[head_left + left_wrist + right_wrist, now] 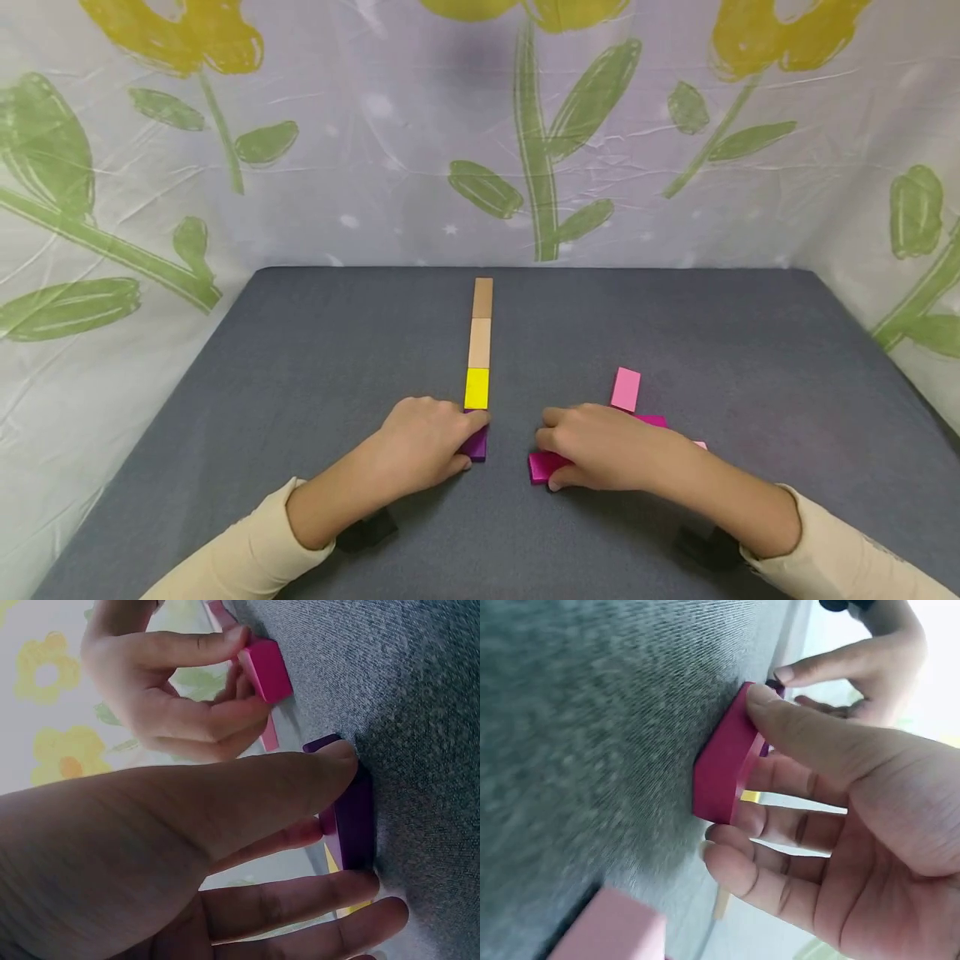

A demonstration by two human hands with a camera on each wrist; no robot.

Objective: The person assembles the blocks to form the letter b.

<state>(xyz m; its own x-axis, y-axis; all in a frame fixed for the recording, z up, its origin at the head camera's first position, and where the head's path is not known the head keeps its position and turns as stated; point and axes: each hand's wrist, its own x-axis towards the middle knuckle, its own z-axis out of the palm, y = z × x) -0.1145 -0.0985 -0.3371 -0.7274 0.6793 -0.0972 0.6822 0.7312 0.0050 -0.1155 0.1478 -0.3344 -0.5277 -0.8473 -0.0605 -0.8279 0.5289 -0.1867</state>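
A straight row on the dark table runs away from me: a purple block (477, 448) nearest, then a yellow block (477, 388), a pale wooden block (480, 342) and a tan wooden block (483, 297). My left hand (423, 442) holds the purple block at the row's near end, thumb on one side and fingers along the other in the left wrist view. To the right, my right hand (603, 446) pinches a magenta block (724, 761) between thumb and fingers, low at the tabletop. A gap separates this block from the row.
Beyond my right hand lie a pink block (626, 388) and another magenta block (654, 421), partly covered by the hand. A light pink block (701, 445) peeks out behind the wrist. A flower-patterned cloth (375, 167) hangs behind the grey table (360, 333).
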